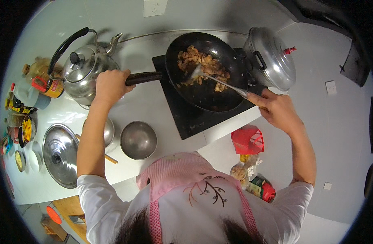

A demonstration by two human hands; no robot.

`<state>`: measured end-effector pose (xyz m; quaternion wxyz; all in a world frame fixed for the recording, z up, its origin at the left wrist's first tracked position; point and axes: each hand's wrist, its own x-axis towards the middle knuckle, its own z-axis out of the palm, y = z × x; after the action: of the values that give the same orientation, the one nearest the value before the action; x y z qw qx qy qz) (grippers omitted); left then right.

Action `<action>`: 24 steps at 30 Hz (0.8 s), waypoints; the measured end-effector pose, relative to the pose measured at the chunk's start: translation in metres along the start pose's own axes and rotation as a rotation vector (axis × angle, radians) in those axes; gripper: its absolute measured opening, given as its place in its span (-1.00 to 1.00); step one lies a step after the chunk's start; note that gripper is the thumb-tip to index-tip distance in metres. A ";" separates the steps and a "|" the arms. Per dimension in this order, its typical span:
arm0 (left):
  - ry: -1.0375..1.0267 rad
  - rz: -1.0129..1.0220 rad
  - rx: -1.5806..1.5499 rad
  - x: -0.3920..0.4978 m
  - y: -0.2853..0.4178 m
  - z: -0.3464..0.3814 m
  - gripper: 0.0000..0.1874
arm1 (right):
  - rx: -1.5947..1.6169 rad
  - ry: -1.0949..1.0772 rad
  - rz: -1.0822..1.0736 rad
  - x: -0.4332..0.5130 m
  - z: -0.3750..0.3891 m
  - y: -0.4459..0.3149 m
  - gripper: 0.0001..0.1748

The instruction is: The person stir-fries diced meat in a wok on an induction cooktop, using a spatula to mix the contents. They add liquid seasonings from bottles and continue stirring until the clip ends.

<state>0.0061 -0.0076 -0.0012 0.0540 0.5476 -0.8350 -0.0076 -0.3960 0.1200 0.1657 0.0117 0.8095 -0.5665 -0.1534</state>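
Note:
My left hand (113, 86) grips the dark handle (143, 78) of a black wok (210, 102). The wok sits tilted on a black induction cooktop (191, 123). Browned pieces of food, perhaps meat, (201, 61) lie in its upper part. In my right hand (274, 108) is a metal spatula (224, 84), its blade down among the pieces at their left side. Just left of my left hand stands a steel kettle (85, 65) with a black handle. Two steel bowls rest nearer me, one bare inside (138, 140), the other (108, 132) partly hidden by my left forearm.
A lidded aluminium pot (270, 61) stands close to the wok's right side. Bottles and jars (37, 94) crowd the counter's left end. A steel lid (60, 155) and wooden chopsticks (111, 159) lie near my left arm. A red plastic basket (247, 138) is low on the right.

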 end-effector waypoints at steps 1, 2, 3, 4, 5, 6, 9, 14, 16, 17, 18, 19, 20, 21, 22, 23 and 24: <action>0.011 0.009 -0.009 0.000 0.000 -0.001 -0.67 | -0.008 -0.018 0.020 -0.011 -0.008 -0.001 -0.41; 0.021 0.019 -0.020 0.000 0.000 -0.001 -0.66 | -0.009 -0.006 0.007 -0.021 -0.016 0.001 -0.42; 0.026 0.018 -0.011 0.000 0.001 0.000 -0.66 | 0.006 -0.032 0.066 -0.029 -0.022 0.004 -0.43; 0.027 0.018 -0.001 0.000 0.000 0.000 -0.66 | 0.031 -0.029 0.092 -0.037 -0.028 0.009 -0.44; 0.023 0.016 0.003 -0.001 0.001 0.000 -0.66 | 0.048 -0.035 0.131 -0.046 -0.031 0.012 -0.45; -0.011 0.014 -0.006 0.000 0.000 0.000 -0.67 | 0.042 -0.071 0.179 -0.055 -0.034 0.015 -0.47; -0.014 0.005 -0.038 0.001 0.000 -0.001 -0.66 | -0.006 -0.131 0.306 -0.074 -0.041 0.024 -0.52; -0.003 0.029 -0.019 0.001 0.001 -0.002 -0.66 | -0.014 -0.090 0.297 -0.064 -0.018 0.010 -0.54; -0.014 0.030 -0.017 0.002 0.002 -0.003 -0.65 | 0.102 -0.021 0.291 -0.050 -0.002 0.001 -0.52; -0.016 0.027 -0.027 0.001 0.002 -0.003 -0.65 | 0.188 -0.065 0.326 -0.048 0.000 -0.001 -0.52; -0.026 0.013 -0.039 0.001 0.001 -0.004 -0.65 | 0.181 -0.021 0.307 -0.049 -0.003 -0.002 -0.51; -0.011 0.017 -0.033 0.000 0.000 -0.005 -0.65 | 0.199 -0.031 0.283 -0.054 -0.010 -0.001 -0.51; -0.010 0.019 -0.031 0.000 0.000 -0.004 -0.65 | 0.185 -0.083 0.324 -0.060 -0.020 -0.001 -0.51; -0.013 0.020 -0.037 0.000 0.001 -0.004 -0.65 | 0.233 -0.106 0.306 -0.068 -0.029 -0.001 -0.51; -0.007 0.023 -0.032 -0.001 0.001 -0.003 -0.65 | 0.246 -0.164 0.353 -0.078 -0.040 -0.002 -0.51; -0.003 0.023 -0.033 -0.001 0.001 -0.002 -0.65 | 0.257 -0.194 0.360 -0.085 -0.045 -0.005 -0.51; 0.002 0.024 -0.034 0.000 0.000 -0.002 -0.66 | 0.252 -0.177 0.346 -0.088 -0.045 -0.010 -0.53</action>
<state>0.0062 -0.0074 0.0007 0.0643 0.5364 -0.8413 -0.0206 -0.4023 0.1981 0.2278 -0.1130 0.6787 -0.7105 -0.1477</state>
